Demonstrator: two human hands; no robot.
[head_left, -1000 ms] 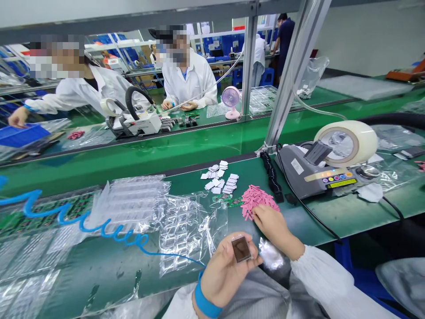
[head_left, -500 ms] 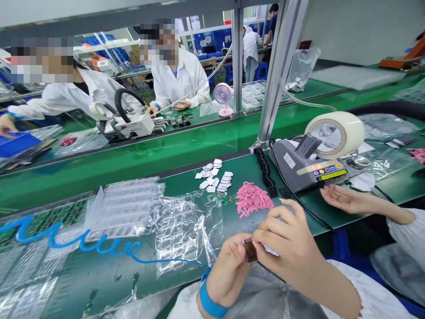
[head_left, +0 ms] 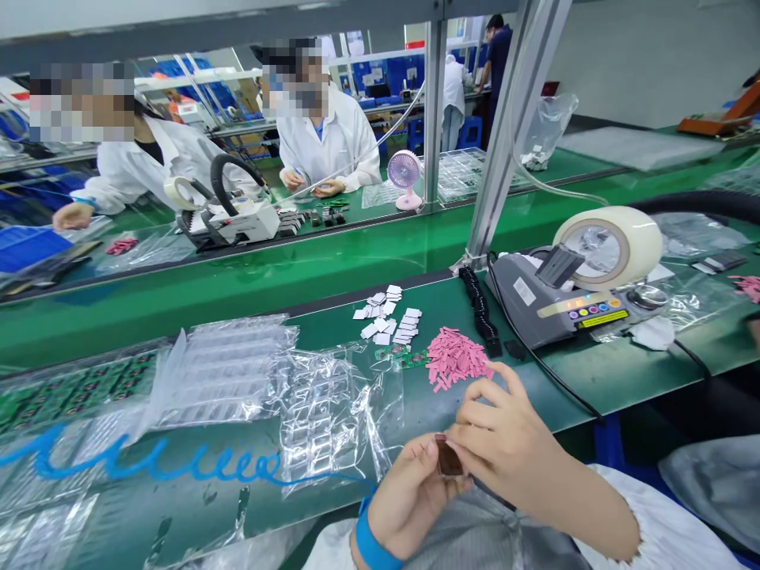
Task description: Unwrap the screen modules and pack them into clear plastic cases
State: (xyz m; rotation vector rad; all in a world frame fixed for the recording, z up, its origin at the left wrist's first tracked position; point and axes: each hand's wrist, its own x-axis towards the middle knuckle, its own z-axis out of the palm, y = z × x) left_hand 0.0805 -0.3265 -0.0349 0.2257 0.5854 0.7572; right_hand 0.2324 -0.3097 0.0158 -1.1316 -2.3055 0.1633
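My left hand [head_left: 409,495], with a blue wrist strap [head_left: 375,534], grips a small dark brown rectangular piece [head_left: 450,459] with a clear-looking edge. The fingertips of my right hand [head_left: 504,439] are closed on the same piece at its upper right side. A reddish-brown strip shows along its top edge; whether it is separate I cannot tell. Just beyond my hands lies a heap of pink strips [head_left: 454,358]. Beside it are small green circuit boards [head_left: 409,358] and several white rectangular pieces [head_left: 380,318].
A grey tape dispenser [head_left: 528,297] with a large roll [head_left: 644,245] stands at right, its black cable near my right arm. Clear plastic trays [head_left: 226,372] and bagged circuit boards [head_left: 77,388] lie left. A coiled blue cord [head_left: 195,463] crosses the bench. Co-workers sit opposite.
The brown piece has turned slightly in my fingers and its reddish top edge now shows. A neighbour's hand by the tape dispenser has gone from view. A co-worker opposite has moved a hand off the blue bin.
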